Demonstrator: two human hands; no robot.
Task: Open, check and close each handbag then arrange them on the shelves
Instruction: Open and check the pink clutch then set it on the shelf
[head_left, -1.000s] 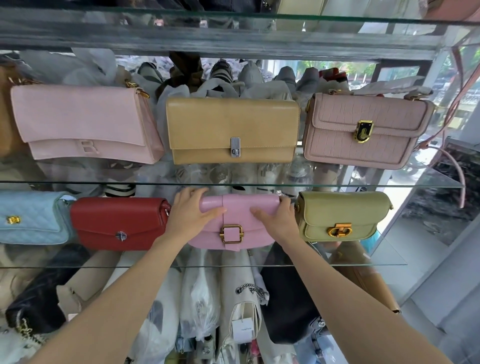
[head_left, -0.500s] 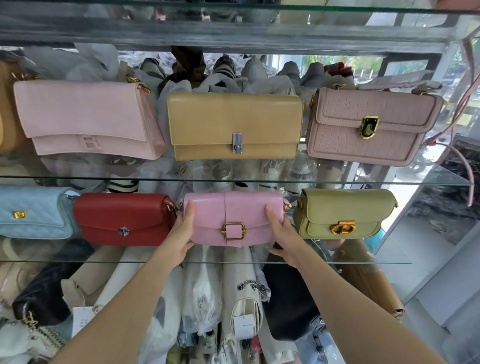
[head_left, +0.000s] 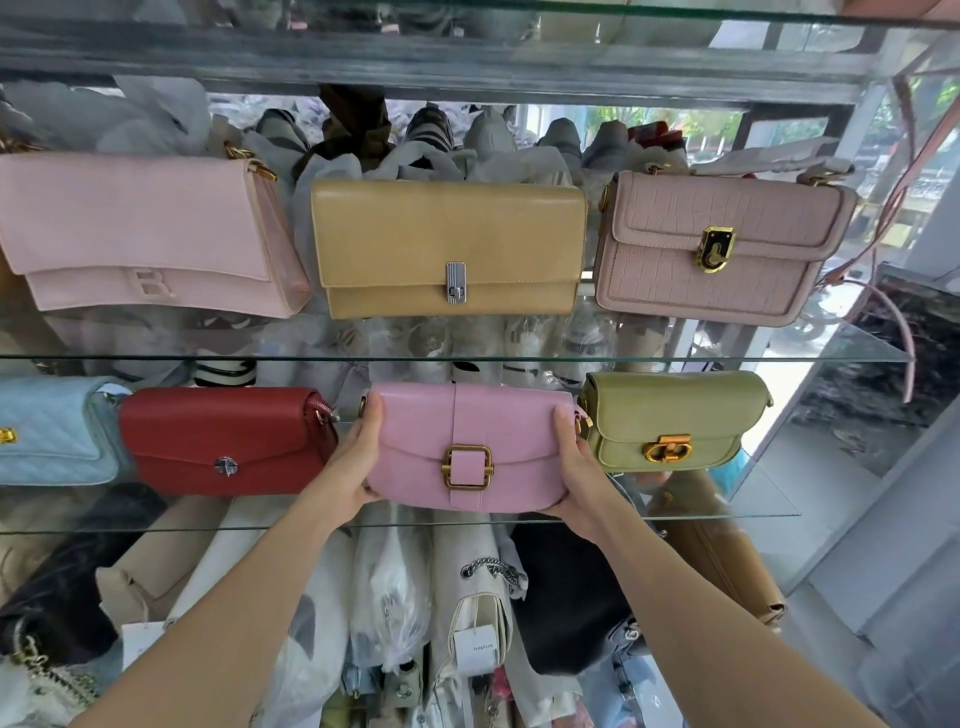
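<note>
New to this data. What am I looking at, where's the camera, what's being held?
No machine here: a person works bare-handed, filmed by one wide-angle camera on their head, looking forward and down. The left hand and right hand grip the ends of a pink handbag with a gold buckle, on a glass shelf. It sits between a red bag and an olive green bag. The shelf above holds a pale pink bag, a tan bag and a textured pink bag.
</note>
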